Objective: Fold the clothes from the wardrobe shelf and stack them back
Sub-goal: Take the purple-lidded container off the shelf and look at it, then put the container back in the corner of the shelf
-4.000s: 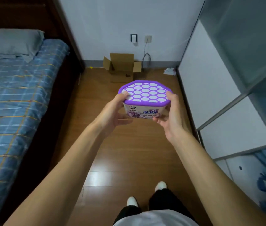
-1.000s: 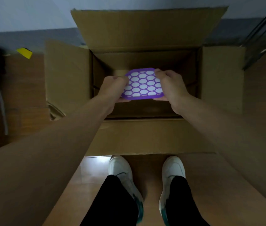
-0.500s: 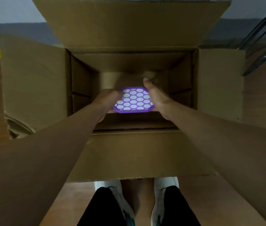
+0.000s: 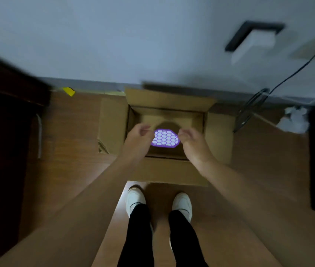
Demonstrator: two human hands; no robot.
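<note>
**Status.** The person stands over an open cardboard box (image 4: 169,171) that sits on the wooden floor (image 4: 71,141) against the far wall. A tub with a purple, white-dotted lid (image 4: 165,138) lies on the bottom of the box, lid up.

**Hands.** The left hand (image 4: 138,139) hangs over the left side of the box opening and the right hand (image 4: 194,144) over the right side. On both, the fingers are loosely curled and grasp nothing. In this view each hand sits just beside the tub. The frame is blurred, so contact cannot be ruled out, but neither hand appears to touch it.

**Task items.** No clothes are in view, folded or unfolded. The shelf they belong on is not identifiable in this frame either.

**Progress.** Judged from this frame, the tub counts as put aside in the box, which reads as a clearing step. None of the folding or stacking is shown as started. All of it appears to remain: fetching the clothes, folding each piece, and stacking them back on the shelf.

**Surroundings.** A crumpled white wad (image 4: 295,120) and a coiled cable (image 4: 253,108) lie on the floor to the right of the box. A small yellow object (image 4: 68,91) lies at the far left by the skirting.
</note>
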